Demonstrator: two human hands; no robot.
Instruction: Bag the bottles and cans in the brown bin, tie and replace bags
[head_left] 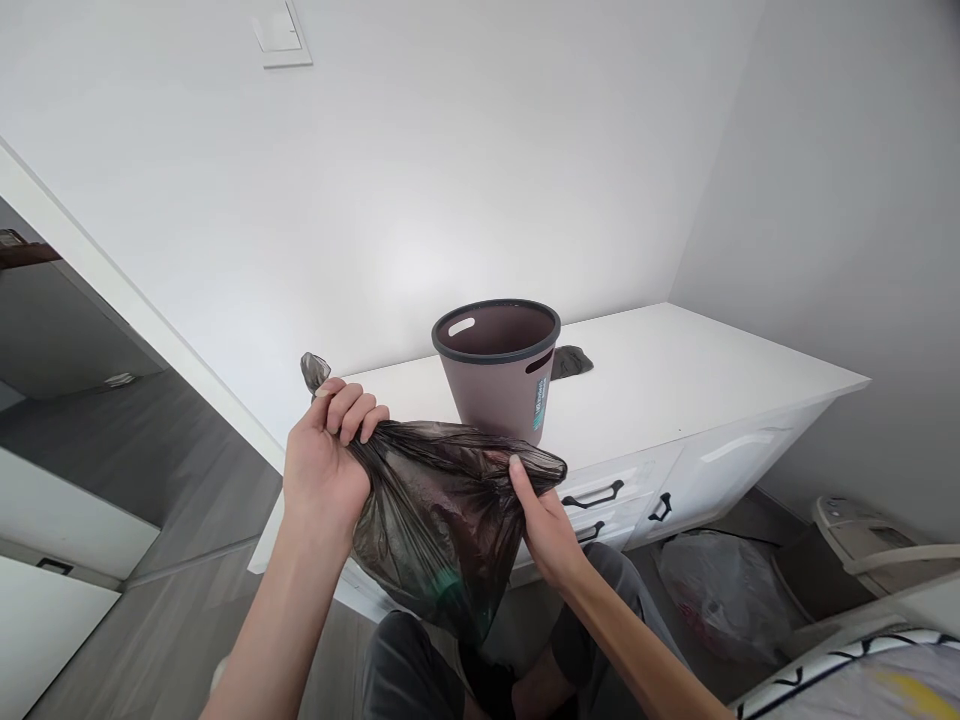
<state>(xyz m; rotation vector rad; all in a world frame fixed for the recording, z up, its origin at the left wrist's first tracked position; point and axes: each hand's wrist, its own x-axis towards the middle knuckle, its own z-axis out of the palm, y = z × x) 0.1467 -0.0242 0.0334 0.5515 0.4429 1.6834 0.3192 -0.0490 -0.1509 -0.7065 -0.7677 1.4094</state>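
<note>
Stretched between my hands is a thin black garbage bag point(442, 510), with something greenish and reddish showing dimly through the plastic. My left hand point(330, 450) is closed round one gathered corner, and a tuft of plastic sticks out above the fist. On the other side, my right hand point(544, 520) pinches the bag's edge, thumb on top. Just behind the bag, a mauve trash can point(495, 390) with a dark rim stands upright on the white cabinet point(675, 370). The bag hides part of the can's base.
Behind the can lies a small folded piece of black plastic point(572, 362). A clear plastic bag point(724, 590) and a grey-beige bin point(825, 560) sit on the floor at right. Black handles point(592, 495) project from the cabinet front. A light switch point(279, 30) is on the wall.
</note>
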